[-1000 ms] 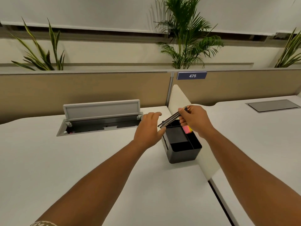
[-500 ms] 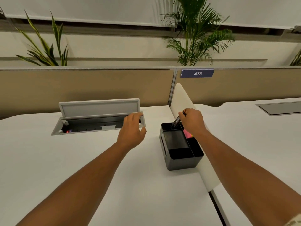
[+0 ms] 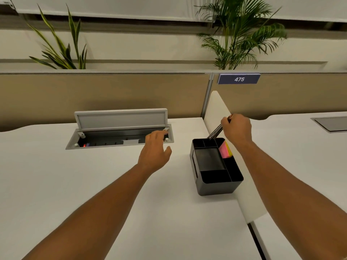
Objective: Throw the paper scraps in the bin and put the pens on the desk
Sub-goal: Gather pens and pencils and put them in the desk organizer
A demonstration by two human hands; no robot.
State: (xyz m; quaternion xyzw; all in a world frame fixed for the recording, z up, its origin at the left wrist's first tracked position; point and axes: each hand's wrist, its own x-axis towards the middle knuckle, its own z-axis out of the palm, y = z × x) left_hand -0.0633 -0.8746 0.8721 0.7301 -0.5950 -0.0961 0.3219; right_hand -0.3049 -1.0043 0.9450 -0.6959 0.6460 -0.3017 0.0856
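My right hand (image 3: 237, 128) is shut on a bundle of dark pens (image 3: 216, 132), which slant down with their lower ends inside a back compartment of the black desk organiser (image 3: 216, 184). The organiser stands on the white desk (image 3: 56, 184) against the low white divider. Pink and yellow sticky notes (image 3: 225, 150) fill one of its right compartments. My left hand (image 3: 155, 152) hovers empty with fingers spread over the right end of the open cable tray (image 3: 120, 140). A white paper slip (image 3: 130, 141) lies inside that tray.
The cable tray's grey lid (image 3: 121, 119) stands raised behind it. A tan partition (image 3: 103, 94) with a blue sign reading 475 (image 3: 238, 79) closes off the back. A second desk (image 3: 300, 147) lies to the right past the divider, with plants behind the partition.
My right hand tilted the pens from near level to steep and lowered their ends into the organiser. My left hand let go of the pens and moved left to the cable tray.
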